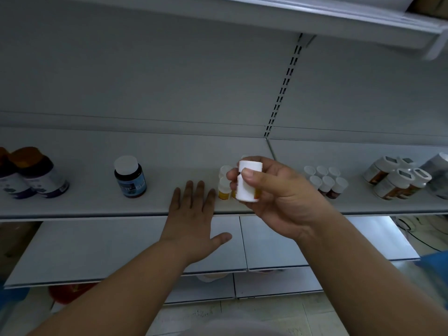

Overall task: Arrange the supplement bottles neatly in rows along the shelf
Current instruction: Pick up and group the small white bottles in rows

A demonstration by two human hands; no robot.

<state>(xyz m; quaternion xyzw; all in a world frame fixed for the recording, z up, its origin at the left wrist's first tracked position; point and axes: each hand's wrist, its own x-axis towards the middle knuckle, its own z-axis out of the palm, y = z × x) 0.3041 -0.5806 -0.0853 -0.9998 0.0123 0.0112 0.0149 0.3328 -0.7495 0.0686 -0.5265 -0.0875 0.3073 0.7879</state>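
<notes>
My right hand (278, 190) grips a small white bottle (247, 187) with a white cap, held upright just above the front of the grey shelf (97, 202). Behind it stand a few small yellow bottles (224, 187) with white caps, partly hidden by the held bottle. My left hand (194, 214) lies flat with fingers spread on the shelf's front edge, left of those bottles, holding nothing. A dark bottle with a blue label (129, 177) stands alone further left.
Purple-labelled bottles with orange caps (31, 175) lean at the far left. Right of my hand stand two rows of small dark bottles (326, 180), then a cluster of larger white-capped jars (397, 180). A lower shelf (121, 251) juts out beneath. Another shelf hangs overhead.
</notes>
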